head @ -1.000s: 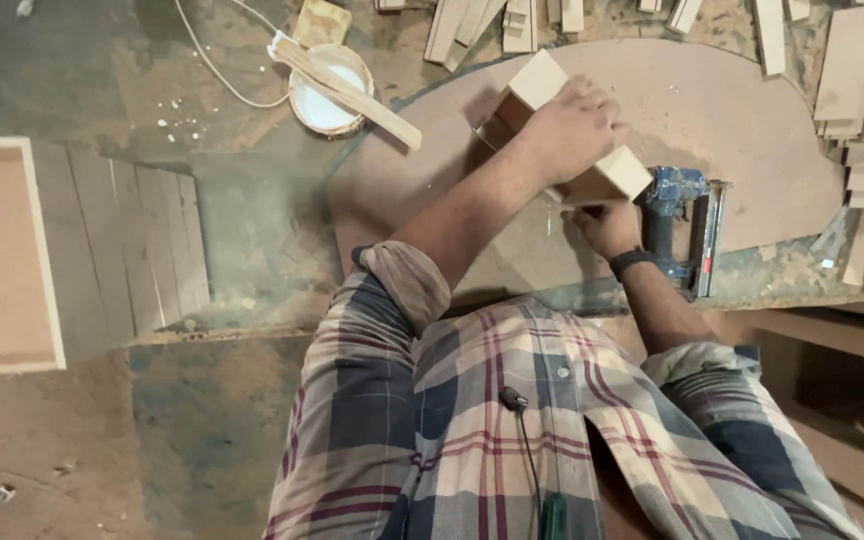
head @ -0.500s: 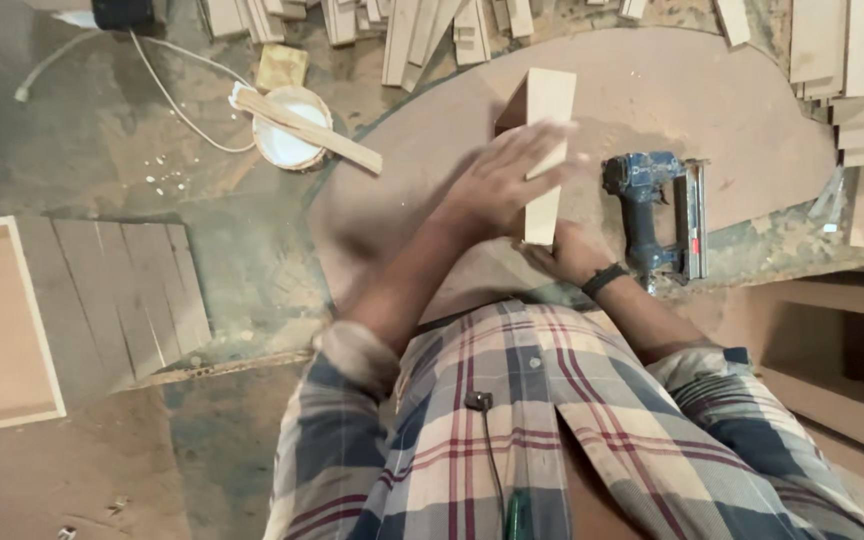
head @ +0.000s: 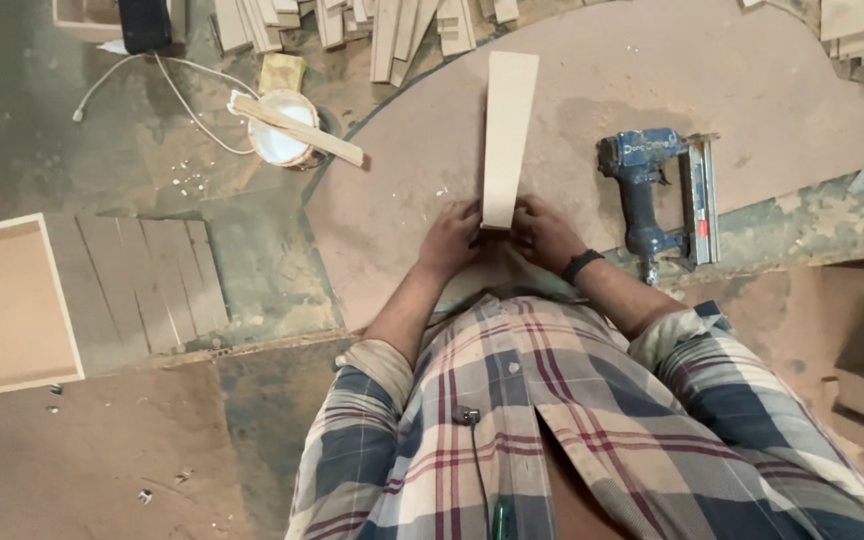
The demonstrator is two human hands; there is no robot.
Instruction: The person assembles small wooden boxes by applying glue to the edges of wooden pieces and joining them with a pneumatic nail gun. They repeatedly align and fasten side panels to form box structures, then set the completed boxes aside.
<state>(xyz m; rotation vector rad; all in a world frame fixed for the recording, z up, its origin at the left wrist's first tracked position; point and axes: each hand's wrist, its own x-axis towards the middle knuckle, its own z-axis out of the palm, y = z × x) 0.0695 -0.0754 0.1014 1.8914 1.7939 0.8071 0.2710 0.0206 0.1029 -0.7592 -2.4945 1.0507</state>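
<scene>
I watch both hands, left hand and right hand, gripping the near end of a board on the round panel; nail gun untouched beside.

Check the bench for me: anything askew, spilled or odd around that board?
Nothing spilled or broken. Both hands, left and right, grip the near end of the long board. A stick lies askew across the white pot. The blue nail gun rests on its side.
</scene>
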